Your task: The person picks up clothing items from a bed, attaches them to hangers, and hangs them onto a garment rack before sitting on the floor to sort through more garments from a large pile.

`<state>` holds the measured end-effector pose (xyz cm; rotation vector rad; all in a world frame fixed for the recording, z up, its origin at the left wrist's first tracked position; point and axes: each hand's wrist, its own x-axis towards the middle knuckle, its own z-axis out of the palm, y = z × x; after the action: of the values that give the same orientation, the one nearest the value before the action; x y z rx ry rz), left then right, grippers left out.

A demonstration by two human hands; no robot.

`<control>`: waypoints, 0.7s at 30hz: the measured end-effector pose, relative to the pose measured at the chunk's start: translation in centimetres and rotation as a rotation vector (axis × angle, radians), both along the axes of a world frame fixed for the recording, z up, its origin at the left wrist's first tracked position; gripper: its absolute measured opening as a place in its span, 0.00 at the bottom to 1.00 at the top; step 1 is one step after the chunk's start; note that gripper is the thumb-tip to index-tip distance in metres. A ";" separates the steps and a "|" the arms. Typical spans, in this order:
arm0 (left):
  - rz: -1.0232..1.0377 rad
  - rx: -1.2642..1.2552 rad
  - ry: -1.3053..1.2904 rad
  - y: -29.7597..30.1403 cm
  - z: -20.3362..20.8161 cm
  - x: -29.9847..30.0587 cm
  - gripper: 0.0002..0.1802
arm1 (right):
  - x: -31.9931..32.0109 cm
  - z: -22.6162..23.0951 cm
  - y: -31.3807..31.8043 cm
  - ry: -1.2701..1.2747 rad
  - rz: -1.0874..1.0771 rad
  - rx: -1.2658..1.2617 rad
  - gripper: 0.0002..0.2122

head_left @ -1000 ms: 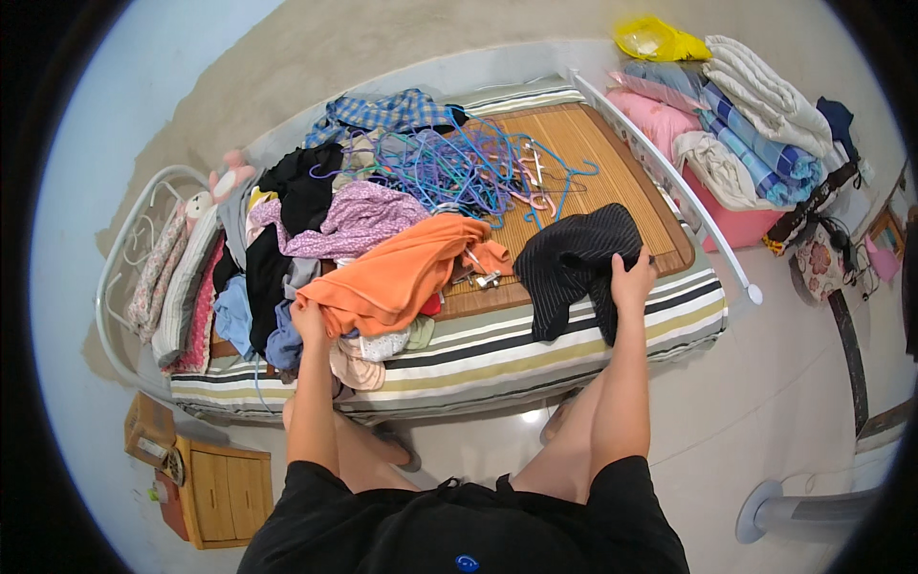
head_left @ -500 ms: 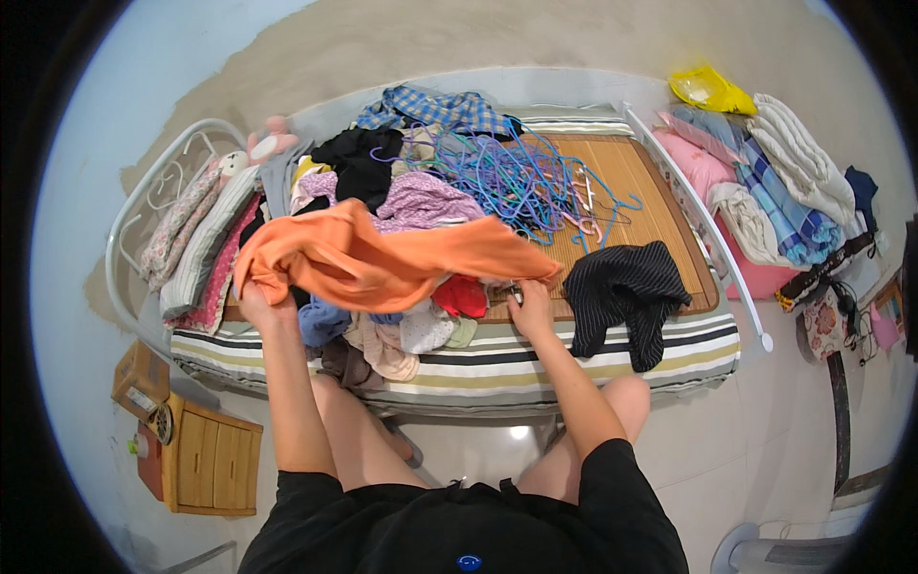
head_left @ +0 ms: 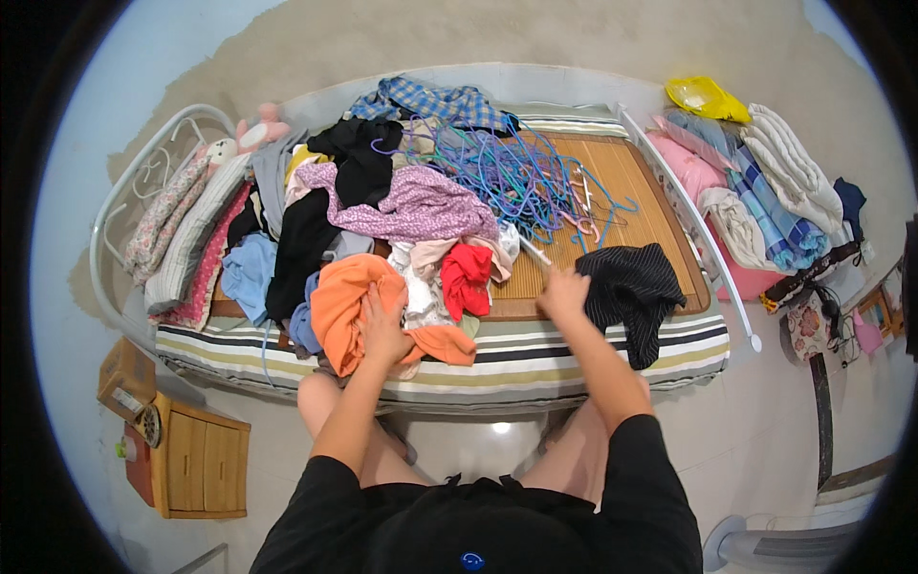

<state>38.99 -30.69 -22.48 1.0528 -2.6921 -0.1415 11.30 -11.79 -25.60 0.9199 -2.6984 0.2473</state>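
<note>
"What was the largest thing there?"

"A bed [head_left: 516, 362] with a striped sheet, which spread out beneath and beyond the left hand [head_left: 386, 331] and the right hand [head_left: 566, 293]. On it, past the right hand, lay a brown slatted mat [head_left: 660, 206]."

"And on top of those?"

"A heap of clothes [head_left: 354, 209] sprawled ahead of the left hand and off to its left. A tangle of hangers [head_left: 516, 177], mostly blue and purple, lay beyond the right hand and slightly to its left."

"Tell me about the bigger garments."

"A purple patterned garment [head_left: 430, 206] stretched across the heap, ahead of the left hand and a little to its right. An orange garment [head_left: 342, 298] lay bunched under the left hand, with one narrow end reaching to that hand's right, near the bed's front edge. A black pinstriped garment [head_left: 633, 287] lay crumpled just to the right of the right hand."

"The smaller pieces?"

"A light blue cloth [head_left: 251, 271] lay well to the left of the left hand. Between the hands, a red cloth [head_left: 467, 279] sat beside a white cloth [head_left: 421, 297]."

"What were the hands doing?"

"The left was open, its fingers spread on the orange fabric. The right was turned with its back upward, so I could not tell whether it was gripping. Just past its fingertips lay the smallest thing, a pale bar [head_left: 536, 252]; whether they touched it was unclear."
</note>
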 end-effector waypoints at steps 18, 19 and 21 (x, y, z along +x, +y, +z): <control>-0.066 0.341 1.186 0.3 -1.3 5.2 0.15 | 17.1 0.2 -1.8 -0.538 0.456 -0.936 0.12; -0.053 0.337 1.191 0.0 -0.8 5.8 0.15 | 17.1 0.8 -2.8 -0.542 0.467 -0.928 0.12; -0.007 0.301 1.264 -0.2 2.7 6.9 0.16 | 16.7 2.4 -4.9 -0.462 0.554 -0.941 0.11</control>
<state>45.91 -30.84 -19.77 0.6359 -1.5279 -0.8858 27.96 -16.66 -23.17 1.3155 -2.1060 1.8201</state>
